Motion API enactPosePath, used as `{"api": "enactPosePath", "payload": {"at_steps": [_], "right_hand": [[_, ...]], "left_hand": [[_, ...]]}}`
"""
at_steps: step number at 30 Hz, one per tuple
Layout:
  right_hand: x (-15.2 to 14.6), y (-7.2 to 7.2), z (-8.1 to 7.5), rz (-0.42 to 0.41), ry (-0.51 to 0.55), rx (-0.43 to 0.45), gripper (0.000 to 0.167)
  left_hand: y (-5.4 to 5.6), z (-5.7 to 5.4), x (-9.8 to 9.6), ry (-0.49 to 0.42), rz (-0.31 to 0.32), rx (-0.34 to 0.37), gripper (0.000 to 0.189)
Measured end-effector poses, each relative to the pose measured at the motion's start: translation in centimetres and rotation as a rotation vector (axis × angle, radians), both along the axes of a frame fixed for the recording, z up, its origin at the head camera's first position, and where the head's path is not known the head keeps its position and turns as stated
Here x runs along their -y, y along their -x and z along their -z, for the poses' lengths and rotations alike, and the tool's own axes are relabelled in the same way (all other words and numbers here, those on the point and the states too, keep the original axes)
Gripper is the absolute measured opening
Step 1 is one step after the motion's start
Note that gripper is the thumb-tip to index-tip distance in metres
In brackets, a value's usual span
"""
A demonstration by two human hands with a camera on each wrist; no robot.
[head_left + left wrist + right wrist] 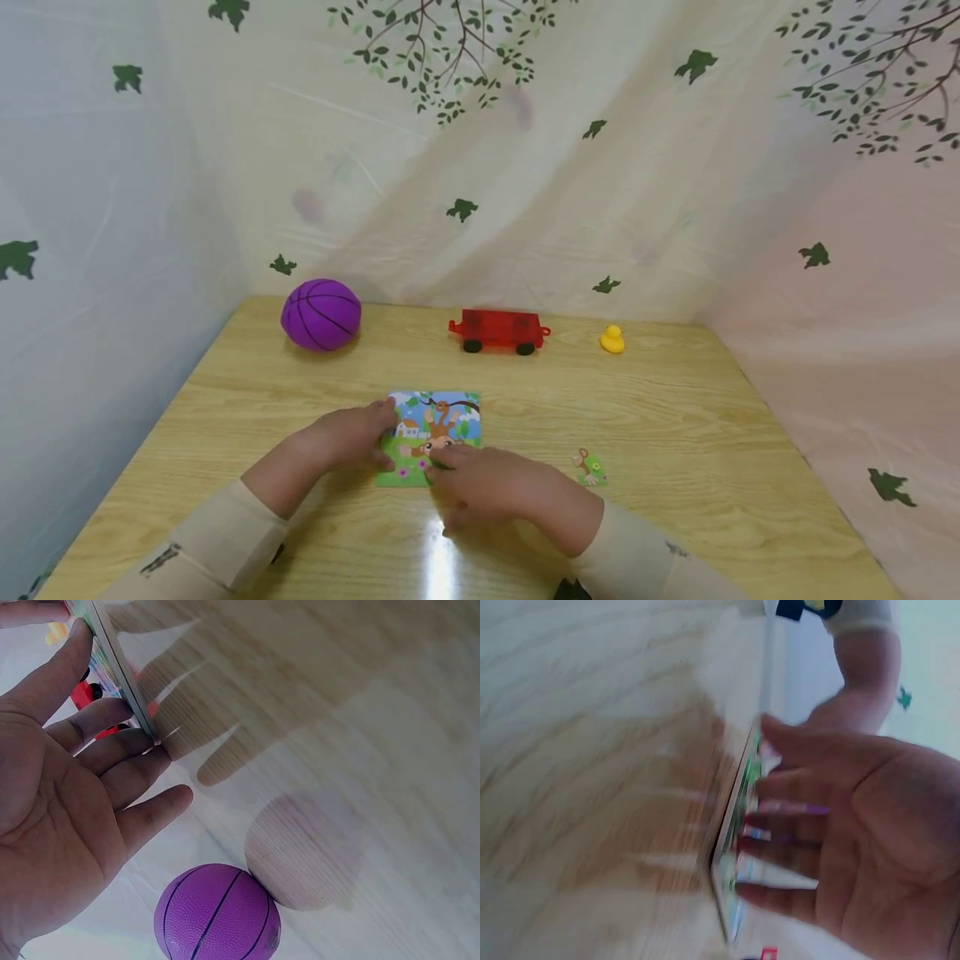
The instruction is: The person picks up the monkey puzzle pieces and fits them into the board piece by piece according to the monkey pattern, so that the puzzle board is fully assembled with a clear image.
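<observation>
A square picture puzzle (463, 423) with a monkey hanging from a branch lies flat on the table in front of me. My left hand (352, 435) is at its left side; in the left wrist view the fingers reach its edge (120, 671), loosely extended. Over the puzzle's lower right part is my right hand (491, 483), which hides that corner. The right wrist view, somewhat blurred, has these fingers stretched out against the board (744, 784). One loose puzzle piece (594, 471), green with part of a monkey, lies to the right of my right hand.
Along the back of the table stand a purple ball (321, 315), a red toy wagon (500, 329) with black wheels and a yellow rubber duck (612, 340). Behind the wooden table (675, 400) hangs a pale curtain (525, 208) with leaf prints.
</observation>
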State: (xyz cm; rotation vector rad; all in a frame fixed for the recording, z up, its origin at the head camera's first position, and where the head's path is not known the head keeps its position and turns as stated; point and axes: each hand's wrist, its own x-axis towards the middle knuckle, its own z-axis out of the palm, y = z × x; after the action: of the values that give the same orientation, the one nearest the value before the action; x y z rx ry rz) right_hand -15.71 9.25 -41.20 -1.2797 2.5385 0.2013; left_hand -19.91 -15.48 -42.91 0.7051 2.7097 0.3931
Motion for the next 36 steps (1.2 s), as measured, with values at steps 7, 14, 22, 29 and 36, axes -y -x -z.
{"api": "enactPosePath", "payload": {"at_steps": [7, 14, 22, 29, 36], "right_hand": [[-3.7, 1.2, -0.8, 0.093, 0.186, 0.051, 0.052], [-8.6, 2.2, -1.5, 0.288, 0.212, 0.053, 0.052], [-12.7, 2.5, -1.2, 0.471, 0.191, 0.08, 0.047], [-14.9, 2.0, -0.6, 0.532, 0.175, 0.125, 0.031], [-15.7, 2.4, 0.2, 0.515, 0.161, 0.139, 0.032]], "left_hand": [[-0.1, 0.1, 0.2, -0.003, 0.013, -0.002, 0.04], [-0.2, 0.0, 0.1, -0.005, 0.006, 0.003, 0.042], [-0.4, -0.4, 0.0, -0.004, 0.02, 0.002, 0.044], [-0.3, -0.4, 0.1, -0.005, 0.01, -0.003, 0.041], [-0.3, -0.2, 0.2, -0.007, 0.008, 0.003, 0.043]]}}
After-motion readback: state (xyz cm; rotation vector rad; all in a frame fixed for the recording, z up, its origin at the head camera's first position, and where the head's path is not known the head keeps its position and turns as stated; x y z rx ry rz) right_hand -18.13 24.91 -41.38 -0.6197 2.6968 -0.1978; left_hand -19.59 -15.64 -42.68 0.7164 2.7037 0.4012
